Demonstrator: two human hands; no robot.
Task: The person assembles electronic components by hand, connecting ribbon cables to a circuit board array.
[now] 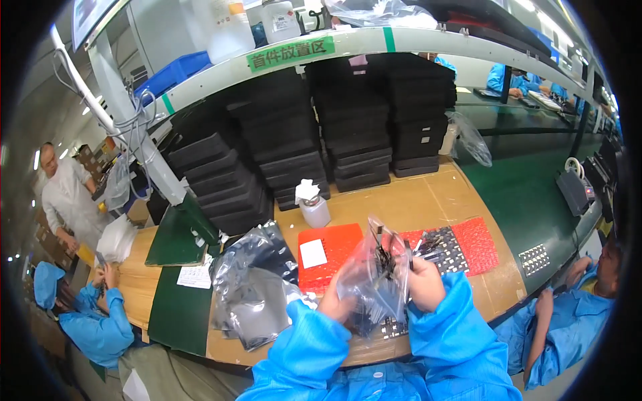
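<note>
A clear plastic bag (pixel 361 284) is held up between my hands over the near edge of the bench. My left hand (pixel 336 301) is closed on the bag's left side, its fingertips partly hidden by the film. On the other side my right hand (pixel 426 285) grips the bag near its top right. Several thin dark strip-like parts (pixel 386 257) show in the bag's upper portion; their exact kind is too small to tell. Just beyond the hands lie more small dark and silvery parts (pixel 438 246), on a red bubble-wrap sheet (pixel 477 245).
Silvery bags (pixel 257 301) lie on the cardboard (pixel 421 194) at left. Behind them stand a white dispenser bottle (pixel 315 212) and tall stacks of black trays (pixel 354 134). A red sheet (pixel 344 244) carries a white label. A shelf beam (pixel 361 45) crosses overhead. Co-workers sit left and right.
</note>
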